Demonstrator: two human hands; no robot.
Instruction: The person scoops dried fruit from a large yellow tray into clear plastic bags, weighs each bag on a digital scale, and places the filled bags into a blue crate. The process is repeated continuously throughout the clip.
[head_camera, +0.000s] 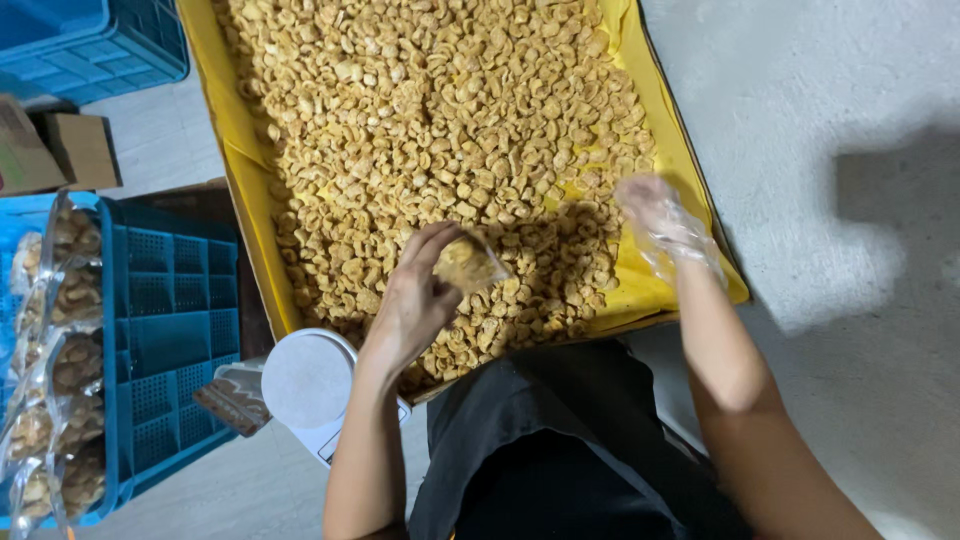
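Head view, left hand: the bare left hand (415, 300) is closed around a small clear plastic pouch (468, 263), part-filled with golden snack pieces, held just above the tray's near end.
Head view, right hand: the right hand (662, 222), covered by a thin clear glove, is blurred; its grip cannot be told.
Tray: a wide yellow-lined tray (236, 150) is heaped with golden-brown snack pieces (440, 110).
Left side: a round white weighing scale (307, 380) and a blue plastic crate (170, 330) with filled clear bags (60, 350) are seen.

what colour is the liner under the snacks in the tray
Yellow liner, seen best in the head view, under the golden-brown snacks.
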